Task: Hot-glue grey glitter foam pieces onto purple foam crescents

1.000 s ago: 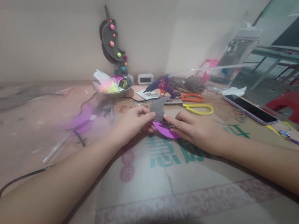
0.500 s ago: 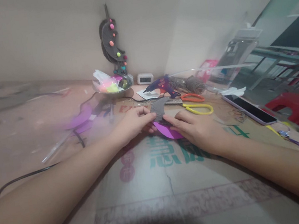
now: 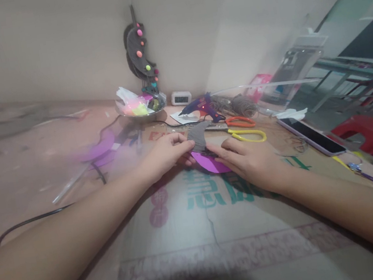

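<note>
A: Where is the grey ribbed piece (image 3: pixel 197 137) sitting now?

B: It is sitting between two hands, over the cardboard (image 3: pixel 183 238). At its eight o'clock, the left hand (image 3: pixel 172 153) is clamping the edge between thumb and fingers. At four o'clock, the right hand (image 3: pixel 245 159) is touching the border; whether its fingers are pinching, I cannot tell.

A: What are you worrying about?

B: I am thinking the purple sheet (image 3: pixel 213 163), at five o'clock, could be slipping out of line if the right fingers are pushing unevenly. Also, the knuckles could be bumping the scissors (image 3: pixel 230 130), which are lying near, toward three o'clock.

A: What is differing from one second ago?

B: The right index fingertip is resting slightly more toward three o'clock, and more purple is showing.
</note>
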A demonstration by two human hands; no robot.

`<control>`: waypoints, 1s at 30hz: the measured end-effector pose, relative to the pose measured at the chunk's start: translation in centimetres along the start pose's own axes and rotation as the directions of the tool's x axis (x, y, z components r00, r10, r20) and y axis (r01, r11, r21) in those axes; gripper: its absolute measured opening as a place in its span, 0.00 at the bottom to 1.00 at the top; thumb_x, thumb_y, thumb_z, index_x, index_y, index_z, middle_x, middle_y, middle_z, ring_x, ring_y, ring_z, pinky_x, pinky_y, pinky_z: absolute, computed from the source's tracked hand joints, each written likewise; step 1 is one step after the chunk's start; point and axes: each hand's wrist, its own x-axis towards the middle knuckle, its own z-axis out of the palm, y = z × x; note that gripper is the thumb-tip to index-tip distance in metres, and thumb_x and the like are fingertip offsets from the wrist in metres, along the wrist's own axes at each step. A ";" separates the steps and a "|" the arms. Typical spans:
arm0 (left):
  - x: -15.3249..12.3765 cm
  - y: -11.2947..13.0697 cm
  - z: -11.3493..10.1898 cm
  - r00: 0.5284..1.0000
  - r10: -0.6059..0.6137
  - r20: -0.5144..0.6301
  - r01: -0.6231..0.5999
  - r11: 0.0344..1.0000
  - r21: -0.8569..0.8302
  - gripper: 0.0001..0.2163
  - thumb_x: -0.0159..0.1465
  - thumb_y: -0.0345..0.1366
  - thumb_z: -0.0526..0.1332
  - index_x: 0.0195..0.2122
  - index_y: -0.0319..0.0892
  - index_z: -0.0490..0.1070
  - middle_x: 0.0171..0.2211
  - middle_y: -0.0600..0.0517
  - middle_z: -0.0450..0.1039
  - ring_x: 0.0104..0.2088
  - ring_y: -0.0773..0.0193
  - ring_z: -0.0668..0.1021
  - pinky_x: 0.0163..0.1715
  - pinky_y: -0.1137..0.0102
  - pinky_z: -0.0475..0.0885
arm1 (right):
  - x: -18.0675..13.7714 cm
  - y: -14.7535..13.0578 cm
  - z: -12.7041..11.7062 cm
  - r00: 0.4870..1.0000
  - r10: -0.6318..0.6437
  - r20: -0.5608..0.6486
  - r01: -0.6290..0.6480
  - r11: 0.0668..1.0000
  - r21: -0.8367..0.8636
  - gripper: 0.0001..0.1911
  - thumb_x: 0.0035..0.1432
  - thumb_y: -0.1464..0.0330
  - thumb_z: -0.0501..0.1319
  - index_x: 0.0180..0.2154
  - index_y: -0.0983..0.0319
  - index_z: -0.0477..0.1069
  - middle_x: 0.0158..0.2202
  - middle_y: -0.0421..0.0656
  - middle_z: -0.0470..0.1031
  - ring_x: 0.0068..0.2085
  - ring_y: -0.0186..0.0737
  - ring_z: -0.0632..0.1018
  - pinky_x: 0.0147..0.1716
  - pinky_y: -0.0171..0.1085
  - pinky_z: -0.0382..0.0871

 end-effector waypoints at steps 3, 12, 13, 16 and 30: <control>-0.1 0.1 0.1 1.000 -0.005 0.005 0.005 1.000 0.009 0.09 0.59 0.38 0.62 0.28 0.40 0.63 0.21 0.50 0.76 0.21 0.69 0.78 0.24 0.76 0.71 | 0.0 -0.1 -0.2 1.000 -0.019 0.015 0.020 0.999 -0.026 0.22 0.64 0.75 0.49 0.59 0.65 0.58 0.38 0.44 0.70 0.31 0.35 0.70 0.27 0.35 0.62; 0.0 0.0 -0.1 1.000 -0.009 0.027 0.008 1.000 0.018 0.10 0.59 0.38 0.62 0.28 0.40 0.63 0.21 0.50 0.76 0.22 0.68 0.78 0.24 0.76 0.71 | 0.3 -0.3 -0.4 0.999 -0.037 0.032 0.038 0.999 -0.031 0.22 0.65 0.75 0.46 0.60 0.66 0.56 0.38 0.46 0.70 0.31 0.37 0.70 0.28 0.36 0.64; 0.0 0.0 -0.1 1.000 -0.009 0.026 0.009 1.000 0.022 0.10 0.59 0.39 0.62 0.28 0.40 0.63 0.21 0.50 0.76 0.21 0.68 0.78 0.24 0.77 0.71 | 0.3 -0.3 -0.4 0.998 -0.048 0.029 0.049 0.998 -0.035 0.23 0.65 0.75 0.46 0.60 0.67 0.56 0.37 0.46 0.70 0.31 0.37 0.70 0.28 0.36 0.64; -0.1 0.1 0.0 1.000 -0.018 0.022 0.018 1.000 0.017 0.10 0.59 0.38 0.62 0.28 0.40 0.63 0.21 0.50 0.76 0.21 0.68 0.78 0.23 0.77 0.71 | 0.4 -0.2 -0.5 0.997 -0.075 0.014 0.075 0.996 -0.049 0.22 0.65 0.75 0.45 0.60 0.68 0.56 0.37 0.47 0.70 0.32 0.38 0.70 0.29 0.36 0.64; -0.2 0.4 0.2 1.000 -0.017 0.025 0.017 1.000 -0.009 0.09 0.59 0.36 0.62 0.27 0.40 0.63 0.20 0.52 0.75 0.22 0.69 0.78 0.24 0.76 0.72 | 0.5 -0.3 -0.4 0.995 -0.095 -0.001 0.095 0.995 -0.039 0.22 0.65 0.75 0.45 0.59 0.68 0.58 0.36 0.46 0.71 0.31 0.37 0.69 0.28 0.36 0.62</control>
